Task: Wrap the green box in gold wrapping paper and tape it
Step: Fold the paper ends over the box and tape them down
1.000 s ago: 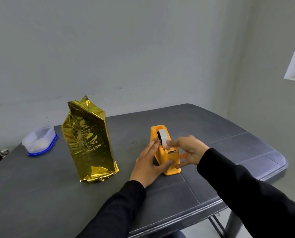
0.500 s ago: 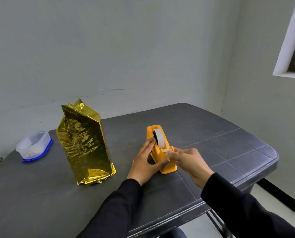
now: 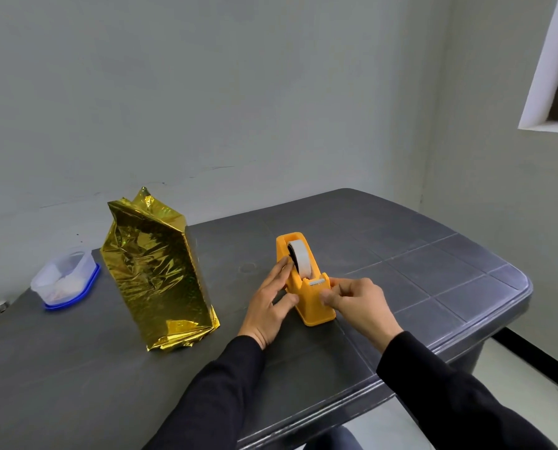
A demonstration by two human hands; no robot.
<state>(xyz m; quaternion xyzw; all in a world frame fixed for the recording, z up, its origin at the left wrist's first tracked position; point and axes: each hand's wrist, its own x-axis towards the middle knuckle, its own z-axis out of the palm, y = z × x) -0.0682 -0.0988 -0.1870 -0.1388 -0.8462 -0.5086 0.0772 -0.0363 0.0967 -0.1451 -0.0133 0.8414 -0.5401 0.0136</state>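
I see the gold-wrapped box standing upright on the dark table, left of centre, its foil crinkled and its top pinched into a peak; the green of the box itself is fully covered. It stands apart from both hands.

Just to its right sits the orange tape dispenser with a white tape roll seated in it. My left hand lies against the dispenser's left side — fingers nearly straight along the wall, thumb pressed on the near corner, bracing rather than wrapping. My right hand is at the cutter end, fingers curled narrow, thumb and forefinger drawn together right by the blade. I cannot tell whether a strip of tape is pinched between them; the tips touch or nearly touch the dispenser's front.

Farther left, near the table's edge, a clear plastic tub rests upside down on its blue lid — something pale lies inside, too blurred to name.
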